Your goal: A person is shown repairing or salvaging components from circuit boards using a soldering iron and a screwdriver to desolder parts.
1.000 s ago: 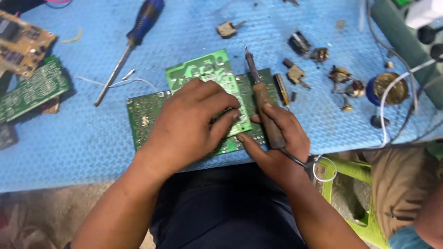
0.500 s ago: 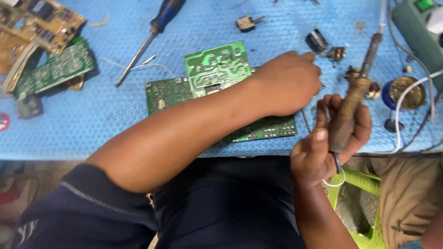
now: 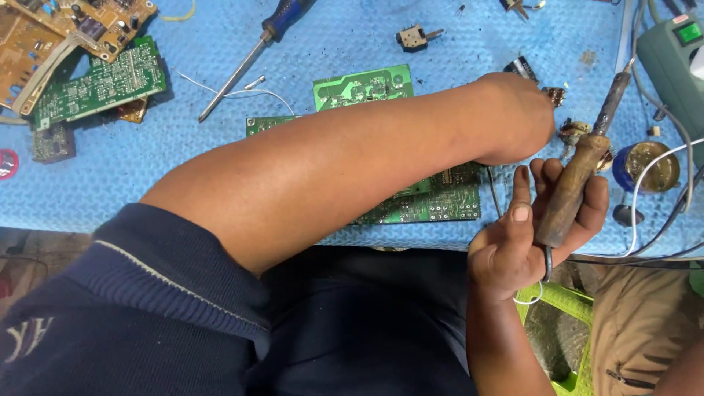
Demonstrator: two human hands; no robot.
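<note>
My left hand (image 3: 513, 121) reaches across my body to the right side of the blue mat (image 3: 176, 169). Its fingers are curled down among small loose electronic parts (image 3: 573, 130), and I cannot see whether they pinch one. Under my forearm lie two green circuit boards, one small (image 3: 361, 88) and one larger (image 3: 440, 205). My right hand (image 3: 524, 246) holds a soldering iron (image 3: 576, 187) by its brown wooden handle. The iron's dark tip points up and away, just right of my left hand.
A blue-handled screwdriver (image 3: 253, 55) and a white wire (image 3: 227, 92) lie at the top centre. More boards, one green (image 3: 95, 84) and one brown (image 3: 81, 22), sit at the top left. On the right are a round tin (image 3: 651, 165), cables and a grey-green device (image 3: 671, 62).
My left hand left the circuit board and swung right to the loose parts. My right hand lifted the soldering iron off the board and drew it back to the table's edge.
</note>
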